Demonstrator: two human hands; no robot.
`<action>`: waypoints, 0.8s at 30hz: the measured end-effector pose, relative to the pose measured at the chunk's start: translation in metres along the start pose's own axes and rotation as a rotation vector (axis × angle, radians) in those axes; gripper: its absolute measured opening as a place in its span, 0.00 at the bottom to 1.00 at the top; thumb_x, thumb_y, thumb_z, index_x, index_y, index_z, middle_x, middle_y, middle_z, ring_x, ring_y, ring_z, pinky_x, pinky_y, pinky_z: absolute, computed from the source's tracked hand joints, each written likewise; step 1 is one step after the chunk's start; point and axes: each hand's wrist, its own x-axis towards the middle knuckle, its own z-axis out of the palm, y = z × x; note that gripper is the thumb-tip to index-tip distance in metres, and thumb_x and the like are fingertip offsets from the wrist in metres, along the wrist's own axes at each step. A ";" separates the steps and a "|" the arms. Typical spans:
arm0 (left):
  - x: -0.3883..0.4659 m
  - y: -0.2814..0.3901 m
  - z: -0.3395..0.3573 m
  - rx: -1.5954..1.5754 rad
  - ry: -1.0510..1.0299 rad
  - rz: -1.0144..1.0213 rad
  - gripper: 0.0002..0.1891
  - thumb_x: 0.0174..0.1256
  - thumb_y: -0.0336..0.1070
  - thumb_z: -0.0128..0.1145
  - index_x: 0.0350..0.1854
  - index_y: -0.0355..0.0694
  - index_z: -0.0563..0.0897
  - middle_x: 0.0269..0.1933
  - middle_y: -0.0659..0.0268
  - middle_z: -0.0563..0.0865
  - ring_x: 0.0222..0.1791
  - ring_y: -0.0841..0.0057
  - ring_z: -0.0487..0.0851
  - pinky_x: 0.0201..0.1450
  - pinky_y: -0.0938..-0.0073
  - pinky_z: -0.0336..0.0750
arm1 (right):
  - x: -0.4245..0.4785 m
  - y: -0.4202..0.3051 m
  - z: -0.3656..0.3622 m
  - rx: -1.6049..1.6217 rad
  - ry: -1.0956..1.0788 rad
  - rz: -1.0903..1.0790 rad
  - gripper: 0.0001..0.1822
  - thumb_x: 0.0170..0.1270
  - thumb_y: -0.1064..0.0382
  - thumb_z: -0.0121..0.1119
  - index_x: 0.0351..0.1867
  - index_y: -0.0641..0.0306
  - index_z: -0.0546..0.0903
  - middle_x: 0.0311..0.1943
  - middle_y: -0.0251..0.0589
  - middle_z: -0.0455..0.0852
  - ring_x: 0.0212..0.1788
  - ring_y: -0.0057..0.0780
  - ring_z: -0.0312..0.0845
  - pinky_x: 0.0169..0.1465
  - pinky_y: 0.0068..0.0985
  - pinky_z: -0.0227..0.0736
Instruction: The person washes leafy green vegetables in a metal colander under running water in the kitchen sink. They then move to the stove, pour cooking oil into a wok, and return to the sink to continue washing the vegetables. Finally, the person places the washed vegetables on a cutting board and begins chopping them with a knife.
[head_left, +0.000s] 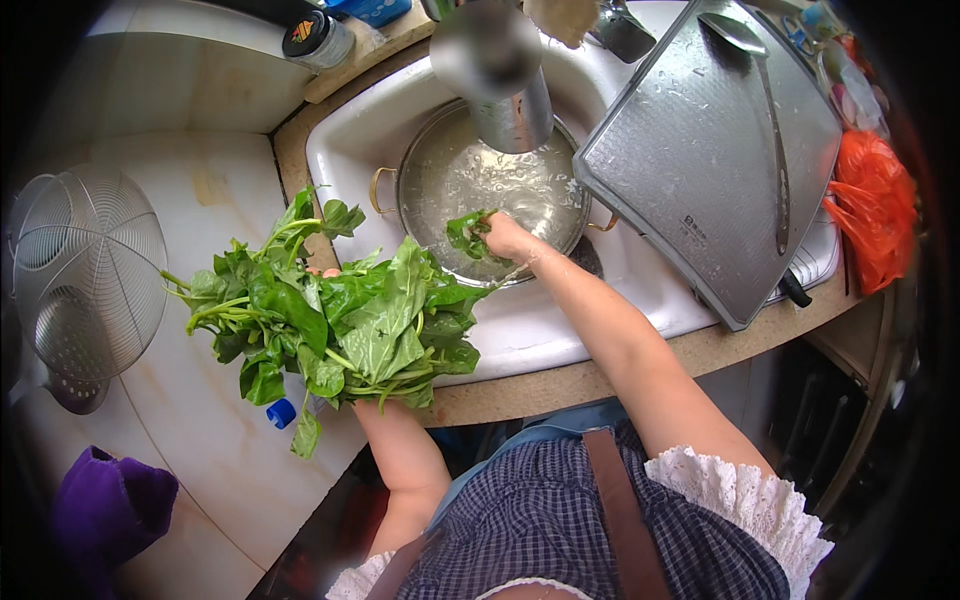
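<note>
A large bunch of leafy greens with pale stems (382, 322) rests on my left hand (324, 272), whose fingertips show at the far edge of the leaves; the palm is hidden beneath them. My right hand (506, 238) grips a small clump of wet leaves (469, 234) over the near side of a round metal pot. Water fills the pot (384, 196), which has brass-coloured handles and sits in the white sink basin (341, 150). A metal faucet (517, 112) hangs over the pot, its upper part blurred.
A large grey board (697, 172) lies across the right of the sink, with a metal ladle (776, 150) on it. Wire strainers (97, 262) and a purple cloth (112, 502) are at the left. An orange plastic bag (874, 210) lies far right, a lidded jar (319, 45) at the back.
</note>
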 end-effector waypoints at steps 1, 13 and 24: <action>0.001 0.001 0.005 -0.084 -0.057 -0.057 0.20 0.72 0.46 0.41 0.60 0.43 0.68 0.54 0.62 0.76 0.53 0.69 0.75 0.59 0.56 0.69 | 0.002 0.003 -0.013 0.058 0.016 0.020 0.17 0.55 0.69 0.50 0.47 0.59 0.81 0.44 0.55 0.82 0.48 0.51 0.77 0.51 0.36 0.71; 0.000 0.017 -0.011 -0.226 -0.203 -0.148 0.22 0.69 0.46 0.44 0.60 0.38 0.67 0.58 0.58 0.73 0.60 0.67 0.70 0.67 0.49 0.58 | -0.004 -0.037 0.007 -0.374 0.341 0.193 0.47 0.37 0.34 0.68 0.56 0.63 0.71 0.60 0.50 0.62 0.62 0.52 0.56 0.57 0.52 0.61; -0.002 0.005 -0.011 -0.334 -0.093 -0.186 0.23 0.68 0.45 0.47 0.59 0.37 0.67 0.54 0.59 0.74 0.57 0.67 0.70 0.65 0.52 0.57 | -0.052 -0.035 -0.034 0.222 0.512 0.204 0.34 0.48 0.65 0.57 0.60 0.66 0.62 0.49 0.60 0.77 0.53 0.49 0.74 0.57 0.34 0.66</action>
